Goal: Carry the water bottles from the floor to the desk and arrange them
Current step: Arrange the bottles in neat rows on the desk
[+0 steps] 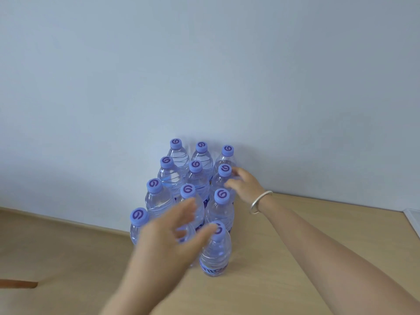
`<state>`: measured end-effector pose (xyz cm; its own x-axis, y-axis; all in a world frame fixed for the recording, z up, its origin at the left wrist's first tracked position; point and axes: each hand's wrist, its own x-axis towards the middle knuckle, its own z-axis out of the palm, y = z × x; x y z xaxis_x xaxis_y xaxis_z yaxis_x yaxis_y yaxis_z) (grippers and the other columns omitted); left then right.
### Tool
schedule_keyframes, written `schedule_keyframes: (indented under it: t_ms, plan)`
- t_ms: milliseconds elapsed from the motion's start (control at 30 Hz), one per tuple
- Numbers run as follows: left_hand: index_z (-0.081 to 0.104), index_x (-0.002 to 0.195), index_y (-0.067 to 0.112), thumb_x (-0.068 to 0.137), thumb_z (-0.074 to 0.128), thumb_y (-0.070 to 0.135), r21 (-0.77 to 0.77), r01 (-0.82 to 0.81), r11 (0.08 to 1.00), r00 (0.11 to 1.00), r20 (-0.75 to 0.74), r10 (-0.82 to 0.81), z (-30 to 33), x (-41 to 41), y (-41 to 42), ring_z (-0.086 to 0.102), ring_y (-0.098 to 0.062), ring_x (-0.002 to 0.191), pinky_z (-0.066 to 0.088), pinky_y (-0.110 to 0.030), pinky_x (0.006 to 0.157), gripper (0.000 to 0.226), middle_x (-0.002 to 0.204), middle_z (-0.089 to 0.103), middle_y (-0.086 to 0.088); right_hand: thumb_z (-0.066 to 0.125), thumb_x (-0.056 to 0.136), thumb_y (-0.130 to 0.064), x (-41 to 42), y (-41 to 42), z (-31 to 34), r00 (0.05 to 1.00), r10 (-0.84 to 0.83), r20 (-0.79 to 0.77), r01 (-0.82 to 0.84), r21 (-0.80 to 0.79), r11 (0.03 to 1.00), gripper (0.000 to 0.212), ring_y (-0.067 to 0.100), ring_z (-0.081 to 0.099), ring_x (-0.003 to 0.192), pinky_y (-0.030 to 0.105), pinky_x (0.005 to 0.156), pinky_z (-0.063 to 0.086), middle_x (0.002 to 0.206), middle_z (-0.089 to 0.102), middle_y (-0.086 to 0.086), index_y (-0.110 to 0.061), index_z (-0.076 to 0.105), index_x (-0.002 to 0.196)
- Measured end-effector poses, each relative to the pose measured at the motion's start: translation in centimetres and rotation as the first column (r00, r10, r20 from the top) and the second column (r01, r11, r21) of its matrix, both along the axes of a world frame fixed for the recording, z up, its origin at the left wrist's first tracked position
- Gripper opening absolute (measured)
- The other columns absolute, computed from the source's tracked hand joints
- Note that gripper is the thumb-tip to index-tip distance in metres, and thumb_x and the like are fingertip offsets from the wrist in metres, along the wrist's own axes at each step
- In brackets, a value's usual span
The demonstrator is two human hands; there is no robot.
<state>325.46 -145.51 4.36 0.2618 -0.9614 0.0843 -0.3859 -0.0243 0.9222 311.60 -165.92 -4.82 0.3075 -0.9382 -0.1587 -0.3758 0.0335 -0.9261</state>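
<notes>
Water bottles (197,178) stand upright on desk (295,235), caps up; left hand (168,235) and right hand (244,184) fingers spread, gripping nothing.

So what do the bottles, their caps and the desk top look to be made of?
Bottles: clear thin plastic, glossy, since the water and ribbed walls show through. Caps: opaque lilac plastic, matte, with a printed swirl. Desk top: pale wood-look surface with a smooth, low sheen; whether laminate or solid wood, I cannot tell.

Pale blue-white wall (204,64) behind; light wood desk (284,258); even, soft light.
</notes>
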Motion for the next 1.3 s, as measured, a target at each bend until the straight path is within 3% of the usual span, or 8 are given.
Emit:
schedule_keyframes:
  t_ms: [100,200,300,467,700,933,1100,1300]
  plan:
    - [0.072,0.092,0.039,0.077,0.069,0.026,-0.187,-0.247,0.951,0.958,-0.194,0.211,0.6,7.5,-0.6,0.069,-0.002,0.089,0.055,-0.015,0.071,0.020,0.091,0.074,0.015,0.055,0.084,-0.012,-0.6,-0.7,-0.2,0.979,-0.195,0.054,0.193,0.030,0.981,0.026,0.017,0.053,0.089,0.027,0.071,0.042,0.109,0.058,0.006,-0.010,0.059,0.110]
    - [0.065,0.104,0.024,0.096,0.050,0.019,-0.096,-0.412,0.906,0.870,-0.338,0.359,-1.9,13.0,-3.1,0.063,-0.015,0.108,0.052,-0.026,0.083,0.018,0.103,0.071,0.005,0.052,0.089,-0.019,0.2,-0.8,-0.3,0.970,-0.230,0.080,0.225,0.071,0.972,0.021,0.017,0.054,0.090,0.029,0.073,0.045,0.106,0.059,0.004,-0.014,0.058,0.108]
    - [0.055,0.120,0.022,0.098,0.043,0.029,0.102,-0.344,0.934,0.860,-0.365,0.357,-5.9,14.0,-4.8,0.056,-0.013,0.113,0.040,-0.030,0.093,0.026,0.127,0.059,-0.004,0.044,0.091,-0.019,1.1,-0.7,-0.8,0.967,-0.226,0.114,0.212,0.120,0.970,0.027,0.024,0.056,0.110,0.043,0.098,0.045,0.120,0.059,0.007,-0.016,0.056,0.116]
    - [0.053,0.125,0.025,0.096,0.042,0.041,0.284,-0.195,0.939,0.842,-0.443,0.308,-9.0,12.3,-5.4,0.052,-0.012,0.116,0.037,-0.033,0.099,0.035,0.130,0.055,0.004,0.043,0.091,-0.023,1.3,-0.9,-1.0,0.971,-0.228,0.078,0.217,0.128,0.968,0.033,0.023,0.055,0.115,0.048,0.102,0.042,0.125,0.058,0.004,-0.021,0.054,0.122]
    - [0.057,0.124,0.023,0.093,0.048,0.039,0.281,-0.187,0.941,0.824,-0.476,0.306,-9.6,11.4,-5.8,0.052,-0.012,0.118,0.037,-0.037,0.105,0.036,0.126,0.057,0.007,0.041,0.092,-0.024,1.5,-0.6,-0.8,0.964,-0.259,0.064,0.249,0.128,0.960,0.033,0.021,0.055,0.115,0.046,0.102,0.042,0.125,0.058,0.001,-0.024,0.054,0.122]
    - [0.072,0.098,0.040,0.096,0.040,0.036,0.300,0.065,0.952,0.794,-0.593,0.133,-11.1,11.8,-5.9,0.068,-0.011,0.098,0.048,-0.038,0.086,0.032,0.107,0.071,0.010,0.038,0.094,-0.022,1.7,-0.6,-0.7,0.964,-0.265,0.005,0.263,0.112,0.958,0.032,0.025,0.054,0.114,0.047,0.101,0.042,0.123,0.059,0.007,-0.019,0.055,0.121]
    - [0.060,0.122,0.036,0.095,0.043,0.024,0.264,0.199,0.944,0.769,-0.638,0.016,-12.4,12.6,-6.3,0.063,-0.022,0.111,0.045,-0.045,0.097,0.034,0.122,0.065,-0.001,0.037,0.095,-0.018,1.7,-0.7,-0.7,0.970,-0.241,-0.044,0.244,0.091,0.966,0.033,0.025,0.053,0.114,0.039,0.100,0.043,0.125,0.058,0.011,-0.012,0.055,0.122]
    - [0.058,0.122,0.039,0.094,0.044,0.023,0.251,0.195,0.948,0.758,-0.652,0.017,-13.4,12.7,-6.4,0.062,-0.024,0.112,0.044,-0.047,0.100,0.035,0.122,0.065,-0.002,0.037,0.096,-0.018,1.8,-0.7,-0.9,0.972,-0.227,-0.067,0.231,0.071,0.970,0.032,0.022,0.054,0.108,0.031,0.088,0.043,0.124,0.058,0.011,-0.012,0.055,0.122]
